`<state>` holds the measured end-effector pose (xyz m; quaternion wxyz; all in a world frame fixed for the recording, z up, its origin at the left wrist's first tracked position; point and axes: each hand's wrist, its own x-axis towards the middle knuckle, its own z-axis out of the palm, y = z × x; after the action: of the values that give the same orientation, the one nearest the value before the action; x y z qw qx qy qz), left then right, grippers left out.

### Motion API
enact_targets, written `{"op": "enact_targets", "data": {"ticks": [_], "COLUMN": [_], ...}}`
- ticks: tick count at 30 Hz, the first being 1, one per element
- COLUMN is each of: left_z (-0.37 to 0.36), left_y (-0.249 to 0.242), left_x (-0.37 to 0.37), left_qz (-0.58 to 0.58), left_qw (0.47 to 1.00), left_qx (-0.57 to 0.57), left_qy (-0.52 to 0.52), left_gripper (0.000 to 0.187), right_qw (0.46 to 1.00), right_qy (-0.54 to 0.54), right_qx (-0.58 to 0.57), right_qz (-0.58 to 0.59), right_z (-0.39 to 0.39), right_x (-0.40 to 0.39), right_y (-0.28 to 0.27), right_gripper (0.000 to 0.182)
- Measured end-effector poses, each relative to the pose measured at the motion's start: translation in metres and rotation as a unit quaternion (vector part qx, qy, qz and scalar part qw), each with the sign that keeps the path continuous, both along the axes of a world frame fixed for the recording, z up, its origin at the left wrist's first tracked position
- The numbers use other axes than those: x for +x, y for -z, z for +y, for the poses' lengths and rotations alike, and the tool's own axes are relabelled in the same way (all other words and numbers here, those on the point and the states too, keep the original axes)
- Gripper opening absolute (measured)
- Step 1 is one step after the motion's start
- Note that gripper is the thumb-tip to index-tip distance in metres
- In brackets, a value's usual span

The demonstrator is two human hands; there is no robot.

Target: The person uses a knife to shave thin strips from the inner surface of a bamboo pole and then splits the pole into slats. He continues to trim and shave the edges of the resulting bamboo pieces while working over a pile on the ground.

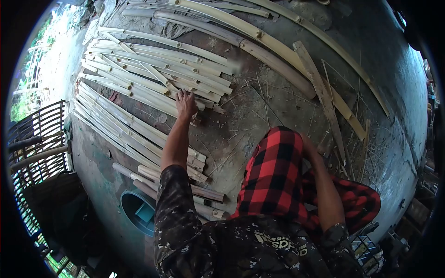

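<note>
My left hand reaches out over a spread of split bamboo strips on the ground. Its fingers are closed at the near end of a bamboo strip that lies slantwise across the others. Beneath and around it is the pale group of bamboo strips, laid roughly side by side. Closer to me lies a second group of strips. My right hand rests by my raised knee in red and black checked trousers; the knee hides its fingers.
Long bamboo poles curve across the far ground, with a flat wooden board over them. At the lower left stands a blue-green bucket, near short bamboo poles. A woven lattice fence borders the left. Thin splinters litter the floor.
</note>
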<state>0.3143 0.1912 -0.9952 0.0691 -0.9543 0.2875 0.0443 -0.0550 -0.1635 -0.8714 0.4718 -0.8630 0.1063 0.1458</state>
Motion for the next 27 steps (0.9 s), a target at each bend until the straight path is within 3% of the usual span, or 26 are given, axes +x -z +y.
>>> {"op": "enact_targets", "data": {"ticks": [2, 3, 6, 11, 14, 16, 18, 20, 21, 27], "left_z": [-0.019, -0.026, -0.028, -0.038, -0.039, -0.033, -0.023, -0.016, -0.014, -0.008], "left_y": [-0.006, 0.005, 0.038, 0.031, 0.015, 0.031, 0.041, 0.021, 0.004, 0.021], "left_x": [0.003, 0.009, 0.013, 0.020, 0.028, 0.029, 0.028, 0.025, 0.022, 0.034], "left_qz": [0.069, 0.105, 0.018, 0.086, 0.080, 0.080, 0.082, 0.082, 0.097, 0.073], "left_qw": [0.984, 0.974, 0.978, 0.985, 0.957, 0.973, 0.980, 0.981, 0.985, 0.968], "left_qx": [0.163, 0.200, 0.208, 0.143, 0.223, 0.179, 0.155, 0.154, 0.119, 0.186], "left_qy": [0.015, 0.003, 0.000, 0.048, 0.169, 0.121, 0.092, 0.086, 0.080, 0.151], "left_gripper": [0.047, 0.030, 0.022, 0.018, 0.019, 0.025, 0.032, 0.030, 0.039, 0.026], "right_qw": [1.000, 0.999, 0.994, 0.989, 0.992, 0.999, 0.997, 0.991, 0.987, 0.990], "right_qy": [0.013, 0.016, 0.057, 0.131, 0.111, 0.047, 0.051, 0.092, 0.122, 0.119], "right_qx": [0.014, 0.019, 0.072, 0.060, 0.044, -0.009, 0.042, 0.078, 0.086, 0.070], "right_qz": [0.011, 0.027, 0.063, 0.036, 0.025, 0.005, 0.038, 0.054, 0.051, 0.003], "right_z": [0.000, 0.000, 0.000, 0.018, 0.014, 0.004, -0.006, -0.002, 0.006, 0.003], "right_x": [0.003, 0.002, 0.001, -0.006, -0.004, -0.010, -0.014, -0.022, -0.017, -0.017], "right_y": [-0.006, -0.006, -0.008, -0.044, -0.040, -0.015, 0.006, -0.001, -0.023, -0.012], "right_gripper": [0.035, 0.035, 0.034, 0.033, 0.034, 0.034, 0.033, 0.034, 0.034, 0.036]}}
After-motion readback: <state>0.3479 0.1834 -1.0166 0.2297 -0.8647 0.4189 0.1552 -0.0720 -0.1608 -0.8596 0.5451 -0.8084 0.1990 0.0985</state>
